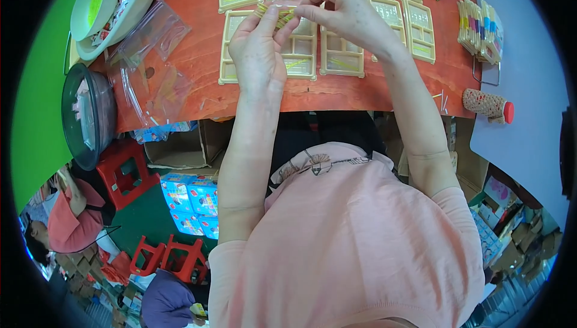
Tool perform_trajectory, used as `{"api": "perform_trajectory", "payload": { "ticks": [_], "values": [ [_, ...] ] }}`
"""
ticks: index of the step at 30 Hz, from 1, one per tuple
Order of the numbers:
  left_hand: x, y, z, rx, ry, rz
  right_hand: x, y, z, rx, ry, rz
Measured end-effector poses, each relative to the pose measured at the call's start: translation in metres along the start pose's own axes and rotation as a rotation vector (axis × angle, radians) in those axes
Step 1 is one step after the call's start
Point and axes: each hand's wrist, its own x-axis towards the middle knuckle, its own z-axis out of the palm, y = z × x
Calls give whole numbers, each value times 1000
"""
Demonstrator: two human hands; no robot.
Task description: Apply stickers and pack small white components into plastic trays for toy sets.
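Observation:
My left hand (257,48) is closed around a small bundle of thin yellow sticks (283,18), held above the compartment trays. The fingertips of my right hand (345,18) are pinched together at the bundle's right end; what they grip is too small to make out. Beneath and around both hands lie several cream plastic trays (341,75) with divided compartments, set out in rows. Thin yellow-green pieces (296,63) rest in some of the compartments. My left hand partly covers one of the trays.
On the red table (198,87), clear plastic packaging (141,45) lies at left, near a white basin (135,18) of small packets and a dark bowl (99,114). Bundled sticks (479,30) and a red-capped jar (488,105) are at right. Red stools (126,171) and two people are at lower left.

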Motion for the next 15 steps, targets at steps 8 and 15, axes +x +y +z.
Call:
{"api": "perform_trajectory", "payload": {
  "ticks": [8,15],
  "values": [
    [-6,-11,14,15,-38,-62,-11,28,-41,-86,262,30],
    [1,-23,33,-62,-107,-148,11,47,-54,-492,212,-14]
  ]
}}
